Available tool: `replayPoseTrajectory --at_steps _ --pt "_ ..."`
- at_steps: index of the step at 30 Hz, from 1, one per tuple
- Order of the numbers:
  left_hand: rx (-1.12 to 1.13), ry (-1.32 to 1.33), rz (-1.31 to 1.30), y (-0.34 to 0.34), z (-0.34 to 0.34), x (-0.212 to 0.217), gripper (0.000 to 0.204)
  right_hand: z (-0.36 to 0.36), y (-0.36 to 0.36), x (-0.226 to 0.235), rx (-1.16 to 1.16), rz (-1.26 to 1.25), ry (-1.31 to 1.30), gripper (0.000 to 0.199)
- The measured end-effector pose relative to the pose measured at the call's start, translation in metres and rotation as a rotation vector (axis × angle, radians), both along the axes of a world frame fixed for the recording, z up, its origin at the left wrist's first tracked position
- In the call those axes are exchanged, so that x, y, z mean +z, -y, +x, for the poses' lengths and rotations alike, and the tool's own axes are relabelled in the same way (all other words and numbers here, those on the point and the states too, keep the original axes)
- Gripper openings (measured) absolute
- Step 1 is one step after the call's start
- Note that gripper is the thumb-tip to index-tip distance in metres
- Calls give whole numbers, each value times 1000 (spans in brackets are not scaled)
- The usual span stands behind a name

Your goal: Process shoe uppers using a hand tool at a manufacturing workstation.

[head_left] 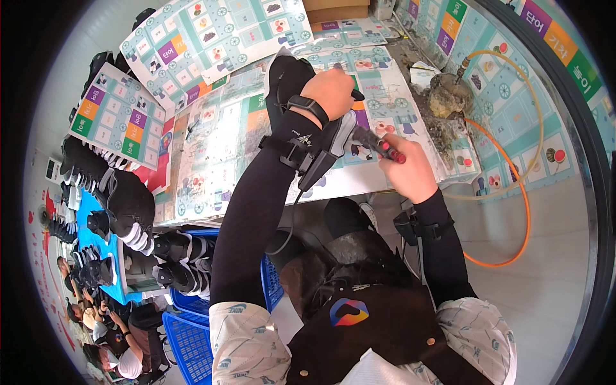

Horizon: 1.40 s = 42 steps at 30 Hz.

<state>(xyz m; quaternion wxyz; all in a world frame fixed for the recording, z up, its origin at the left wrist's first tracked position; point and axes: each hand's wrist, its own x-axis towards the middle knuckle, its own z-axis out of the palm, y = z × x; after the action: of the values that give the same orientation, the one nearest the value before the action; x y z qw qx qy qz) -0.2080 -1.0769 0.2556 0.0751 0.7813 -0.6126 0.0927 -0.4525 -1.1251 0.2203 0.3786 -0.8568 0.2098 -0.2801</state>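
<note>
the left hand (333, 90) is closed in a fist over a black shoe (287, 80), pinning it to the table (410, 119), which is covered with printed sheets in pale teal. the shoe's long axis runs roughly from the table's near edge toward its far side, tilted a little to the person's left; its rounded end points away from the person, and most of its near end is hidden under the left wrist and a black wrist strap. which face of the shoe is turned up i cannot tell.

the right hand (410, 170) is clenched around a grey glue gun (356, 138) with a red-tipped handle. the gun's long axis lies nearly level across the view, slanting up toward the left, with its front end pointing at the shoe and passing under the left wrist. the tip itself is hidden, so whether it touches the shoe is not visible. a dark cable hangs from the gun area down past the table edge.

to the right on the table sits a crusty lump (449, 96) with an orange hose (523, 212) looping round it and down to the floor. to the left, finished black shoes (128, 199) lie stacked above blue crates (192, 327).
</note>
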Motion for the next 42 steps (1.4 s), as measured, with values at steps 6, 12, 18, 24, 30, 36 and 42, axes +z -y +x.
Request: replayPoseTrajectory --at_steps 6,12,18,24,30,36,42 --pt "17 240 -110 -28 -13 12 7 -10 -1 -5 203 207 -148 27" --pt "34 503 -376 -80 -23 51 32 -26 9 -5 194 419 150 30" --pt "89 81 -465 -69 -32 -28 37 -6 3 -7 127 166 20 21" --pt "110 -242 -589 -75 -40 -27 24 13 3 -7 3 4 15 20" --pt "158 -331 -617 -89 -40 -29 21 19 3 -24 19 37 -102 27" --pt "192 -424 -615 -102 -47 -33 25 21 12 -36 29 75 -85 35" --pt "227 -516 -672 -136 -65 -48 29 17 1 -28 106 312 -176 41"
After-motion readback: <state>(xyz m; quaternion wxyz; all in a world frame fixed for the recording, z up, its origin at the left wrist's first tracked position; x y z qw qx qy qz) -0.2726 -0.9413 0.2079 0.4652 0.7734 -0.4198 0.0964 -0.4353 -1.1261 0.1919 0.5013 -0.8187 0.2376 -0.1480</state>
